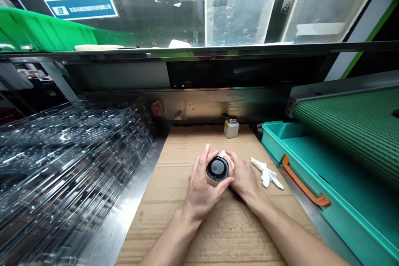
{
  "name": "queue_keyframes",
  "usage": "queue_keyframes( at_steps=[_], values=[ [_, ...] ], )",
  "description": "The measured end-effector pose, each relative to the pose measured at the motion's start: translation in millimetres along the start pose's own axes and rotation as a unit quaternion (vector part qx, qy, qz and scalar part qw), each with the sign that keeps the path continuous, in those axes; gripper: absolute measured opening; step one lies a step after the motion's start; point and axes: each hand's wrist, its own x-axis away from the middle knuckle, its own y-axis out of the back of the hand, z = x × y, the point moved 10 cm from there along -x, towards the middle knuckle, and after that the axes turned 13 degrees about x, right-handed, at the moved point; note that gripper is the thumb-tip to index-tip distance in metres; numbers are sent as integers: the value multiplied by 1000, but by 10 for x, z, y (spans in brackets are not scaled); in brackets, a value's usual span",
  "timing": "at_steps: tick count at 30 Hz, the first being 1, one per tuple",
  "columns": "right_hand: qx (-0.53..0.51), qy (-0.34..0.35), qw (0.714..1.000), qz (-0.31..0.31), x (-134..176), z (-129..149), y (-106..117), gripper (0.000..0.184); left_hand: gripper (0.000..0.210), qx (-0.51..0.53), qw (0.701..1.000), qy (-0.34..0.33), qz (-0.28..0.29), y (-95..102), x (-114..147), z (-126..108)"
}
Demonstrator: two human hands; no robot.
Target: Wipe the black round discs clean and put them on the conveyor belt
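My left hand (199, 191) is wrapped round a round black part (217, 168) with a recessed circular face turned up toward me. Its lower side looks beige, and the rest is hidden by my fingers. On the other side, my right hand (245, 176) is closed round a bit of white cloth (224, 155) pressed against the part's edge. Both hands are just above a cardboard sheet (168, 191). Beyond them stands a small squarish bottle (231, 129) of pale liquid, its black lid flipped up. Right of my right hand lies a crumpled white cloth (267, 173).
Stacked clear plastic trays (77, 166) fill the left side. At right sits a teal bin (299, 153) with an orange handle (304, 183), beside a green conveyor belt (352, 116). A metal ledge (199, 52) crosses the back, with a green basket (46, 31) on it.
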Motion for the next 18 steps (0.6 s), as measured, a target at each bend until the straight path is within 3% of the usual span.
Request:
queue_keyframes(
  at_steps=[6, 10, 13, 16, 18],
  values=[
    [-2, -8, 1000, 2, 5, -18, 3, 33, 80, 56, 997, 41, -23, 23, 8, 66],
    [-83, -34, 996, -24, -15, -85, 48, 38, 59, 132, 981, 78, -115, 197, -8, 253],
    [-217, -54, 973, -57, 40, -82, 86, 46, 42, 192, 948, 167, -191, 365, 5, 559],
    [-300, 32, 953, 24, 149, 246, -35, 47, 33, 286, 901, 257, -200, 353, 41, 809],
    [-283, 87, 952, 76, 231, 448, -98, 47, 32, 324, 883, 289, -177, 281, 59, 874]
  ],
)
